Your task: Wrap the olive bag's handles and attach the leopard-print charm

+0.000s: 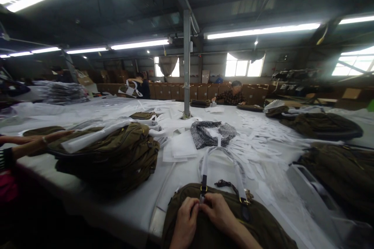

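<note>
My left hand point(186, 218) and right hand point(219, 211) work on a green bag point(213, 233).
My fingertips point(193, 203) pinch a small piece point(201, 199) under its gold buckle point(203, 188). The bag lies on the white table point(136, 204) before me; its inside is hidden. More green bags point(117, 153) are piled left; brown boxes point(169, 92) stand far back.

"What sort of place are we in?"

"It looks to us like a factory workroom: our long white desk point(172, 175) carries several olive bags point(263, 220) and a scatter of white strips point(260, 132)."

"And what do we see around us?"

"A steel column point(186, 62), fluorescent tubes point(263, 31) under a dark roof point(96, 7), and a row of cardboard boxes point(202, 92) at the back. We also see a person point(232, 96) in a patterned top at the desk's far side."
</note>
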A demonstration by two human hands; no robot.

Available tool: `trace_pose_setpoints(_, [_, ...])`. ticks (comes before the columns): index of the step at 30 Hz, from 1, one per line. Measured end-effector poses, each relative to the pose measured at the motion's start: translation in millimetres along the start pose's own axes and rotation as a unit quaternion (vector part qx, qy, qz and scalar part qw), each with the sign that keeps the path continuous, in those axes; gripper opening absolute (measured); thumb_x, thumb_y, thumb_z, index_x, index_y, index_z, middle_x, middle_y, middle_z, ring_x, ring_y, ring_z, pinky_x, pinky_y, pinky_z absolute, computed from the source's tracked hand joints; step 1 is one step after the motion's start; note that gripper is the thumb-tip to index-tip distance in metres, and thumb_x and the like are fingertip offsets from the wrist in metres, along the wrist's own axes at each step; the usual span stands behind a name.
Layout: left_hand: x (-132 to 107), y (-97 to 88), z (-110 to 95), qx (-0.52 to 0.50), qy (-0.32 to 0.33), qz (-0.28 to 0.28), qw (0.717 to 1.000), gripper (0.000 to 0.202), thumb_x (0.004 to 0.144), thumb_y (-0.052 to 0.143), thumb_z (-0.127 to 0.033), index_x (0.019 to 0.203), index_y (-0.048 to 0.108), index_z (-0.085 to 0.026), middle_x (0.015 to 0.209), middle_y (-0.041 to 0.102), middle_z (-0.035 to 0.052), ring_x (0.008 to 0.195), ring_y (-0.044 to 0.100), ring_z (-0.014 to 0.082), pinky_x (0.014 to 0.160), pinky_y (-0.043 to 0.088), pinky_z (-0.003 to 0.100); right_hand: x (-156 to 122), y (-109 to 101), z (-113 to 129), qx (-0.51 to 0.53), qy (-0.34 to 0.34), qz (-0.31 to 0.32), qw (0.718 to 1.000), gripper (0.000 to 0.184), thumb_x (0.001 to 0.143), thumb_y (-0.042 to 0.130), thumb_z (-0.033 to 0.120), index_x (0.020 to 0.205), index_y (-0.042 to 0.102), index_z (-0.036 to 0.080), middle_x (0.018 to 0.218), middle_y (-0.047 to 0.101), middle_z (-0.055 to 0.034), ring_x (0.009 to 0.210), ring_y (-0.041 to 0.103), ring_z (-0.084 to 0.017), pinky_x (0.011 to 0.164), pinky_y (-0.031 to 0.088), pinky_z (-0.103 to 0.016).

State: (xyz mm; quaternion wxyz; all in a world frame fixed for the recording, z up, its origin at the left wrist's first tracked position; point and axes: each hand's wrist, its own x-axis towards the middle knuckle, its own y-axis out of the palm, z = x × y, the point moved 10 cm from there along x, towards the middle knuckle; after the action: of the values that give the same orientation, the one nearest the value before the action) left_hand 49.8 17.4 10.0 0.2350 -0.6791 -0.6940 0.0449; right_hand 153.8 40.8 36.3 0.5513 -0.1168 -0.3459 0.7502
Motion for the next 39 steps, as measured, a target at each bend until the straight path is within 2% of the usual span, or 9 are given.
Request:
trace_pose_setpoints(3, [2, 2.1, -3, 0.011, 0.011, 0.019, 1.0, 0.026, 0.088, 0.036, -0.031, 0.082, 0.058, -0.019, 0.084, 0.058, 0.0055, 0.084, 0.055, 0.0185, 0.079, 0.042, 0.03, 0, -2, 5, -0.016, -0.027, 0.016, 0.999, 0.013, 0.074, 0.056, 0.018, 0.062, 0.062, 0.016, 0.062, 0.064, 0.0003, 0.061, 0.056, -0.014, 0.057, 0.033, -0.022])
trace_pose_setpoints(6, [4, 3.6, -3, 0.006, 0.015, 0.029, 0.999, 0.023, 0.088, 0.037, -0.03, 0.079, 0.054, -0.019, 0.082, 0.054, 0.0038, 0.082, 0.052, 0.0174, 0.078, 0.041, 0.029, 3, -4, 1, 0.006, -0.008, 0.012, 1.0, 0.009, 0.071, 0.058, 0.018, 0.064, 0.063, 0.017, 0.063, 0.065, 0.0008, 0.062, 0.057, -0.014, 0.057, 0.035, -0.021])
trace_pose_setpoints(10, [5, -0.8, 3, -0.02, -0.014, -0.005, 1.0, 0.022, 0.087, 0.038, -0.033, 0.071, 0.046, -0.02, 0.072, 0.047, -0.0004, 0.072, 0.048, 0.0152, 0.07, 0.04, 0.026, 8, -11, -9, 0.043, 0.01, -0.008, 0.999, 0.011, 0.073, 0.057, 0.021, 0.064, 0.063, 0.017, 0.061, 0.064, 0.0011, 0.061, 0.058, -0.014, 0.056, 0.038, -0.021])
trace_pose_setpoints(13, [4, -4.4, 8, -0.027, -0.037, -0.04, 0.998, 0.024, 0.086, 0.037, -0.034, 0.068, 0.043, -0.02, 0.068, 0.043, -0.0022, 0.068, 0.046, 0.0141, 0.067, 0.039, 0.025, 5, -36, -22, 0.017, 0.041, -0.091, 0.995, 0.023, 0.082, 0.047, 0.028, 0.07, 0.064, 0.018, 0.066, 0.066, -0.0022, 0.064, 0.06, -0.017, 0.062, 0.041, -0.026])
trace_pose_setpoints(16, [2, -5.4, 10, -0.012, -0.042, -0.062, 0.997, 0.025, 0.086, 0.038, -0.035, 0.067, 0.043, -0.02, 0.068, 0.044, -0.0022, 0.068, 0.047, 0.0143, 0.067, 0.039, 0.025, -10, -57, -28, 0.033, 0.083, -0.174, 0.981, 0.022, 0.082, 0.048, 0.031, 0.084, 0.066, 0.018, 0.082, 0.07, -0.007, 0.079, 0.063, -0.022, 0.073, 0.045, -0.03])
trace_pose_setpoints(25, [-2, -5.0, 11, 0.054, -0.019, -0.097, 0.994, 0.021, 0.085, 0.039, -0.033, 0.071, 0.048, -0.021, 0.075, 0.052, 0.003, 0.074, 0.052, 0.0183, 0.071, 0.04, 0.03, -19, -1, -2, 0.115, 0.073, -0.104, 0.985, 0.025, 0.076, 0.051, 0.02, 0.096, 0.067, 0.015, 0.092, 0.07, -0.0102, 0.085, 0.064, -0.024, 0.078, 0.048, -0.031])
trace_pose_setpoints(30, [-6, -2.4, 4, 0.064, 0.013, -0.088, 0.994, 0.022, 0.086, 0.038, -0.031, 0.074, 0.053, -0.021, 0.079, 0.055, 0.0055, 0.079, 0.053, 0.0206, 0.075, 0.041, 0.033, -9, 2, -8, 0.161, 0.088, -0.072, 0.98, 0.023, 0.072, 0.055, 0.018, 0.091, 0.067, 0.015, 0.084, 0.071, -0.0067, 0.079, 0.065, -0.022, 0.074, 0.048, -0.029])
trace_pose_setpoints(33, [-7, -0.5, 2, 0.074, 0.022, -0.083, 0.994, 0.024, 0.087, 0.035, -0.03, 0.073, 0.053, -0.021, 0.08, 0.056, 0.0069, 0.08, 0.053, 0.0217, 0.075, 0.042, 0.035, -8, 1, -8, 0.171, 0.08, -0.067, 0.98, 0.013, 0.072, 0.057, 0.018, 0.079, 0.067, 0.016, 0.076, 0.07, -0.0041, 0.075, 0.064, -0.021, 0.07, 0.047, -0.027])
trace_pose_setpoints(39, [-10, 0.7, 17, 0.063, -0.044, -0.085, 0.993, 0.03, 0.087, 0.033, -0.033, 0.071, 0.055, -0.02, 0.078, 0.059, 0.0089, 0.08, 0.055, 0.0242, 0.076, 0.043, 0.041, -16, 1, -7, 0.168, 0.04, -0.106, 0.979, 0.011, 0.078, 0.053, 0.019, 0.073, 0.063, 0.019, 0.071, 0.066, -0.002, 0.071, 0.062, -0.019, 0.067, 0.045, -0.024])
